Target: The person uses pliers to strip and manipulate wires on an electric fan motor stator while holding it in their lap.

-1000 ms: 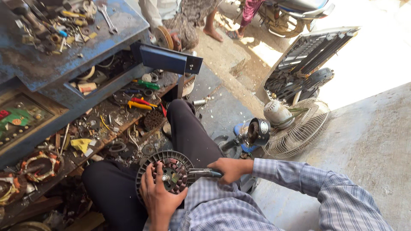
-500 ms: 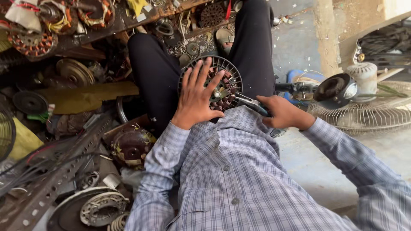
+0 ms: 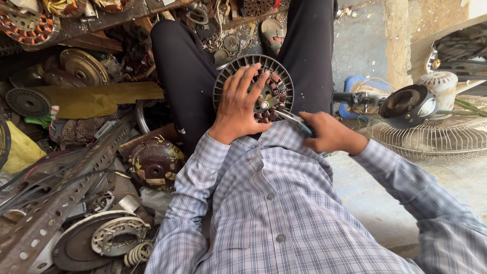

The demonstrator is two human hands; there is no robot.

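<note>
A round grey fan motor housing (image 3: 229,76) with slotted rim and copper windings inside rests on my lap, between my black-trousered legs. My left hand (image 3: 239,105) lies flat over its left half, fingers spread and pressing on it. My right hand (image 3: 328,133) is closed around a metal hand tool (image 3: 290,117) with a blue grip; the tool's tip reaches the lower right edge of the windings. My checked shirt sleeves fill the lower part of the view.
Left of me lies a heap of motor parts: a dark round motor body (image 3: 154,163), perforated metal strips (image 3: 76,177), wires, wound stators (image 3: 20,25). To the right stand a dismantled fan motor (image 3: 406,104) and a wire fan guard (image 3: 431,137) on concrete floor.
The view has swung down from the workbench onto my lap. Both hands stay on the motor housing and the tool; my left hand has spread flatter over the housing.
</note>
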